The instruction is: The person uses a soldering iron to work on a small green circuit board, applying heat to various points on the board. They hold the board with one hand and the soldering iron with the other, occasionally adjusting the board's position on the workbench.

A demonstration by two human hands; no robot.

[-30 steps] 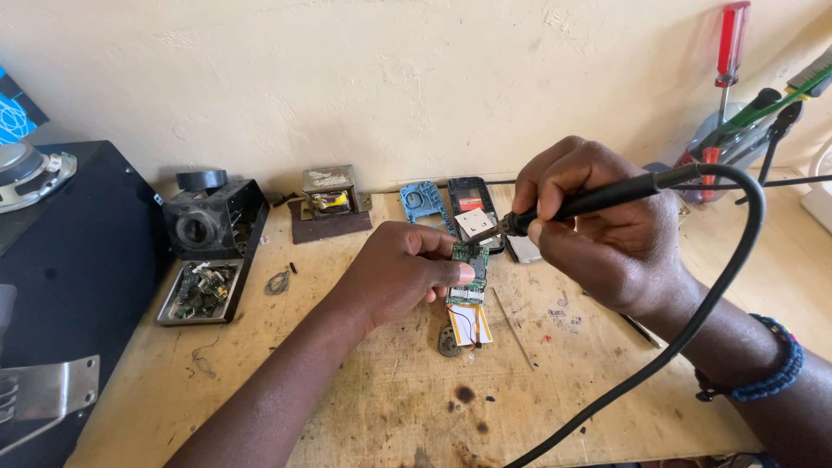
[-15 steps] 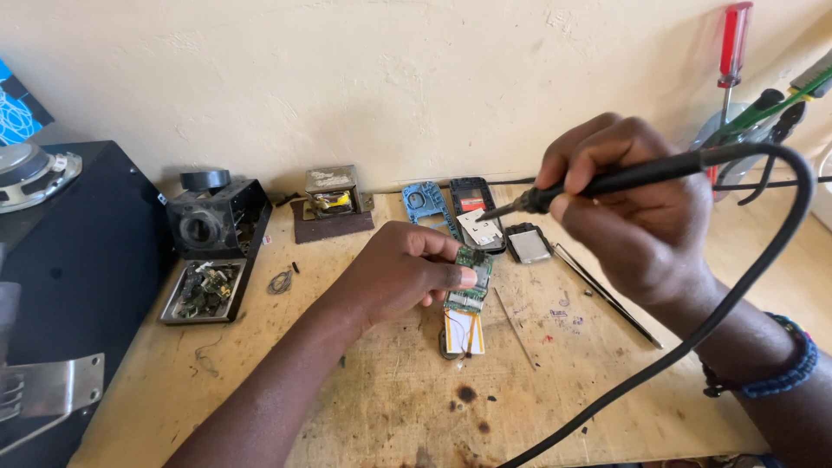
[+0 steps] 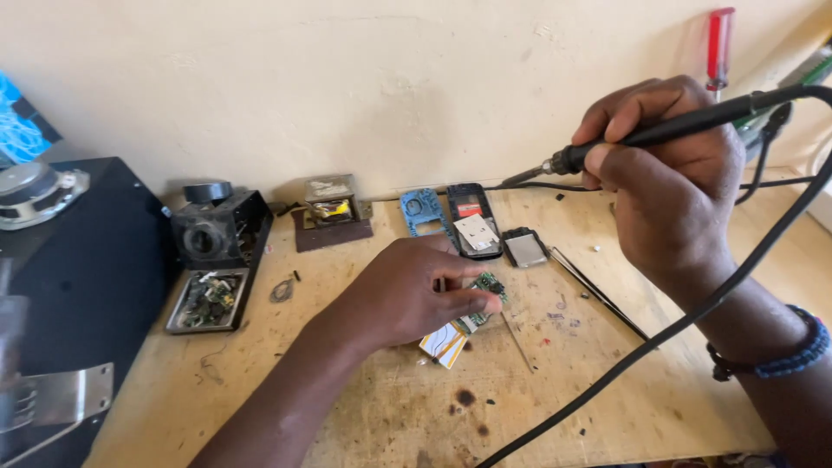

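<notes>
My left hand (image 3: 407, 295) rests on the wooden bench (image 3: 607, 390) and pinches a small green circuit board (image 3: 485, 290) that lies over a white and orange strip (image 3: 446, 344). Up at the right, my right hand (image 3: 676, 182) grips a black soldering iron (image 3: 659, 130). Its metal tip (image 3: 520, 178) hangs above the bench, well clear of the board. The iron's black cable (image 3: 693, 316) loops down across my right forearm.
Behind the board lie a blue phone frame (image 3: 422, 208), a black phone body (image 3: 472, 218) and a small screen part (image 3: 525, 247). Tweezers (image 3: 598, 292) lie to the right. A small transformer (image 3: 331, 201), a black box (image 3: 217, 230) and a parts tray (image 3: 206, 302) stand at the left.
My right hand has lifted the soldering iron up and to the right, away from the circuit board. My left hand stays on the board.
</notes>
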